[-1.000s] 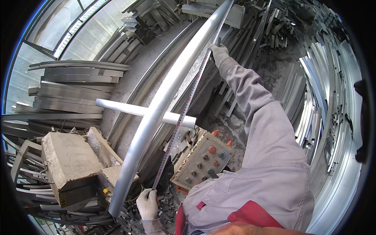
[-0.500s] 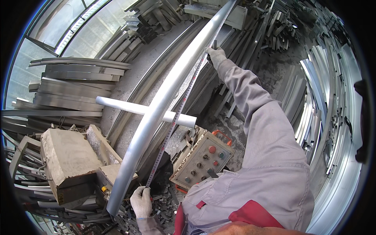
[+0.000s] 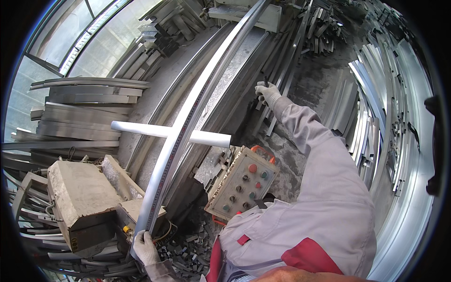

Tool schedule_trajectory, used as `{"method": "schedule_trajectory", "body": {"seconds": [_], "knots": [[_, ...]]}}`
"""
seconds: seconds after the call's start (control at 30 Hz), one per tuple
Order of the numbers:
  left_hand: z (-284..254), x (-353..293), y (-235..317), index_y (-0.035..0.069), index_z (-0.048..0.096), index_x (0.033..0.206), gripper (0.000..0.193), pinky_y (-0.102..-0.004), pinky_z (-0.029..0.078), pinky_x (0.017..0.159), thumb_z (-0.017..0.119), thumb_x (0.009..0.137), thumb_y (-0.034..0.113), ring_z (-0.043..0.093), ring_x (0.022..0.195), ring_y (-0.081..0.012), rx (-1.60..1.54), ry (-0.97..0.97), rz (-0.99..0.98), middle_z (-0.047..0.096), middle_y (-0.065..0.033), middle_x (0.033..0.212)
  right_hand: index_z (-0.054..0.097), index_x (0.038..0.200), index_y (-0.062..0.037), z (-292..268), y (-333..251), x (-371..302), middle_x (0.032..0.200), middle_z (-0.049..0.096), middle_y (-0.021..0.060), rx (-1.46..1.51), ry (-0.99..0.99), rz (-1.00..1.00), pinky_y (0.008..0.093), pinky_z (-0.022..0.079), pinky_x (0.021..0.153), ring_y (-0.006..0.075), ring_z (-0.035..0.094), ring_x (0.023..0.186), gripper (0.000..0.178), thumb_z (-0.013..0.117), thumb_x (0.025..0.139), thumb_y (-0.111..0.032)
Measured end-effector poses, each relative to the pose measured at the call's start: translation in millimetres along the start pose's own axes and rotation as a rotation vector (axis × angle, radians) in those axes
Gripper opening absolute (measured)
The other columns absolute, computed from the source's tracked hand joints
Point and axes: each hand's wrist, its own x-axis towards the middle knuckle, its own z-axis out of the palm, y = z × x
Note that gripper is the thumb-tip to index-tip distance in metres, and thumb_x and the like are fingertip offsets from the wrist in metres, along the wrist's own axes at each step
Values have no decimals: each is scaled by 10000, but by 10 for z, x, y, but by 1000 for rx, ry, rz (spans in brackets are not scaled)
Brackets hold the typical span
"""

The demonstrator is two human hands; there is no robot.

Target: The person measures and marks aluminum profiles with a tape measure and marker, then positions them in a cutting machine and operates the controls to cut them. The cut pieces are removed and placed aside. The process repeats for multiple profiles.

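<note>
A long silvery metal profile point(image 3: 203, 89) slants from near left to far middle. A measuring tape point(image 3: 173, 148) lies stretched along it. My left hand point(image 3: 145, 247), in a white knit glove, is closed at the profile's near end, pinching the tape's end there. A shorter pale tube point(image 3: 211, 138) crosses under the profile. Right of the profile and apart from it, my gloved right hand point(image 3: 269, 95) is closed round a slim dark pen-like marker point(image 3: 266, 81), which points up. The tape's far end cannot be made out.
A control box point(image 3: 242, 184) with knobs and buttons stands close before me. A worn beige machine housing point(image 3: 84, 192) is at the left. Metal offcuts point(image 3: 192, 249) litter the floor below. Stacked profiles point(image 3: 84, 120) lie at left, with more strips point(image 3: 371, 103) at right.
The tape has moved left from beside the profile onto it. My left hand has shifted left to the profile's near end. My right hand has moved right and down, away from the tape.
</note>
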Motion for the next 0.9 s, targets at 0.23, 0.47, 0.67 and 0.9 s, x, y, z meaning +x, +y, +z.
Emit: {"method": "schedule_trajectory", "body": {"seconds": [0.23, 0.47, 0.67, 0.9], "knots": [[-244, 42, -432, -69, 730, 1035, 237, -371, 555, 793, 669, 990, 156, 706, 801, -232, -16, -57, -8, 756, -172, 875, 716, 1154, -100, -626, 782, -752, 800, 690, 11, -104, 41, -57, 288, 450, 467, 112, 614, 577, 277, 766, 901, -200], [-481, -173, -1056, 139, 817, 1025, 314, -486, 583, 889, 624, 987, 384, 740, 968, -406, 141, -132, 25, 776, -175, 966, 689, 1104, -207, -491, 1732, -2149, 786, 575, -57, -23, 149, 43, 234, 329, 404, 61, 448, 525, 91, 655, 1025, -177], [-1189, -522, -2046, 159, 808, 1108, 336, -485, 571, 944, 622, 996, 416, 727, 1077, -376, 199, -199, -31, 762, -162, 1115, 648, 1045, -184, -50, 2656, -3515, 774, 555, -54, 21, 1, 194, 247, 333, 428, 65, 443, 533, 73, 605, 1011, -135], [-1529, -322, -3252, 137, 792, 1134, 362, -470, 561, 929, 635, 979, 425, 719, 1072, -397, 136, -53, -87, 767, -177, 1081, 612, 1402, -161, 625, 3014, -4568, 854, 629, -8, -152, -54, 252, 238, 389, 454, 81, 521, 575, 377, 668, 1030, -176]]}}
